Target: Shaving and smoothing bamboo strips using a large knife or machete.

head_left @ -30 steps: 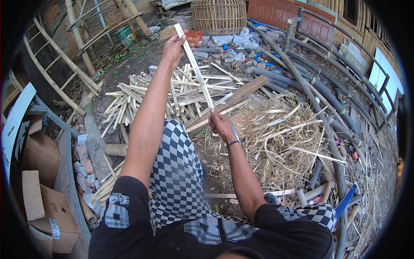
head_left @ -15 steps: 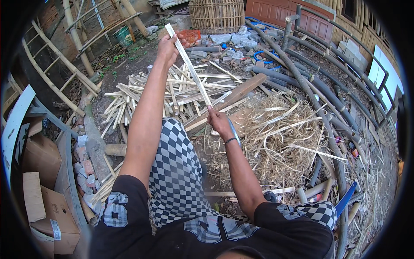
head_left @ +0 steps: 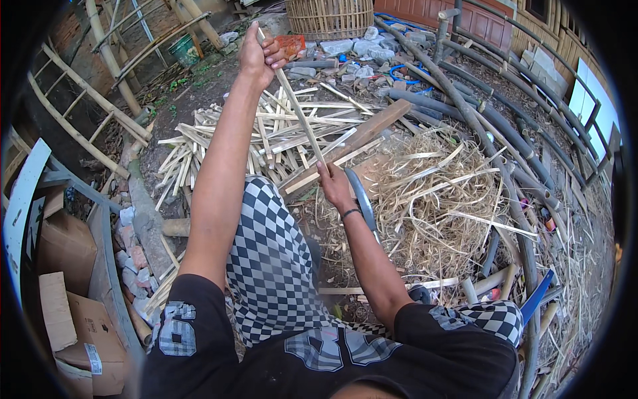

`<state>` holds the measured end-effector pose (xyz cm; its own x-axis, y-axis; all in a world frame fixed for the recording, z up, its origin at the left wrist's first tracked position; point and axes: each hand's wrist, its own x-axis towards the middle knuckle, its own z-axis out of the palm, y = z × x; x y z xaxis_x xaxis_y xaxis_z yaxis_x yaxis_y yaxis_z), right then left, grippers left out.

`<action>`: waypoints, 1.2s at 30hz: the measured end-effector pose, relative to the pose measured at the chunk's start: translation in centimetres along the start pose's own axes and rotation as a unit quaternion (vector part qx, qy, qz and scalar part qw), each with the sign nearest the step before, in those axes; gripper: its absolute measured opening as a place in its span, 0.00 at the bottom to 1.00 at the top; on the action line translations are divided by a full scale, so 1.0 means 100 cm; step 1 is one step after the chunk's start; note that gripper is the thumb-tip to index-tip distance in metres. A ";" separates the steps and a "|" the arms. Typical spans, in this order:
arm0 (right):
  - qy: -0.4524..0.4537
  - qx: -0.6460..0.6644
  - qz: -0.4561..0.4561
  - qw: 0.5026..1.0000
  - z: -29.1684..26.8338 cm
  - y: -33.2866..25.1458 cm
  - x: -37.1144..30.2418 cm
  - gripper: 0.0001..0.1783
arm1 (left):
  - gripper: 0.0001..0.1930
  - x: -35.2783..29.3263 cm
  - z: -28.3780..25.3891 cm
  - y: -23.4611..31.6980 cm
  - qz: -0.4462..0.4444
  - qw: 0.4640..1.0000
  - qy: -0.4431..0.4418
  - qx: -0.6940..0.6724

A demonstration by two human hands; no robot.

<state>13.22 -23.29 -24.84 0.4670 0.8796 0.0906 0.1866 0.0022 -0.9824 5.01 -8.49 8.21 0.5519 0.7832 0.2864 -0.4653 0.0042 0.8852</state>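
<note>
A long, pale bamboo strip point(head_left: 302, 120) slants between my two hands, its narrow edge turned up. My left hand point(head_left: 259, 58), arm stretched far forward, is closed around the upper end. Lower down, my right hand point(head_left: 334, 183) has its fingers closed on the near end. A curved grey metal blade point(head_left: 361, 196), shaped like a sickle's, lies along the right side of my right hand and wrist. Its handle does not show, so I cannot tell how it is held. Beyond the strip is a loose pile of split bamboo strips point(head_left: 219, 143).
Right of my right hand lies a heap of curly bamboo shavings point(head_left: 432, 206). A thick wooden beam point(head_left: 372, 133) slants behind it. Dark bamboo poles point(head_left: 478, 126) line the right side. Cardboard boxes point(head_left: 86, 319) stand at left, a ladder point(head_left: 83, 100) behind them. A woven basket point(head_left: 329, 18) sits far back.
The strip has turned from its broad face to its narrow edge. My left hand has rolled over and moved slightly up and left. More of the curved blade shows beside my right wrist.
</note>
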 end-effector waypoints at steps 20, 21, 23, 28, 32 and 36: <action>-0.048 0.117 -0.052 0.991 0.021 -0.024 0.003 0.11 | 0.31 -0.012 0.020 -0.059 -0.014 0.929 -0.121 0.349; -0.038 0.194 -0.004 0.980 0.021 -0.028 0.006 0.12 | 0.33 -0.013 0.016 -0.060 -0.011 0.878 -0.117 0.465; -0.025 0.341 0.087 0.935 0.018 -0.029 0.011 0.13 | 0.35 -0.017 0.013 -0.056 -0.059 0.832 -0.141 0.533; -0.036 0.602 0.183 0.776 0.032 -0.002 0.021 0.16 | 0.33 -0.028 -0.015 -0.053 -0.265 0.650 -0.352 0.619; -0.004 0.672 0.181 0.718 0.046 -0.007 0.017 0.12 | 0.34 -0.063 -0.009 -0.059 -0.357 0.627 -0.346 0.599; 0.046 0.681 0.184 0.707 0.051 -0.049 0.023 0.12 | 0.32 -0.087 -0.005 -0.026 -0.415 0.570 -0.346 0.619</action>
<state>9.00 -18.87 -20.67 0.3340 0.9051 -0.2631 -0.9385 0.2933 -0.1824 1.07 -14.95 3.24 0.5664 0.3971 -0.7221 0.7634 -0.5830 0.2782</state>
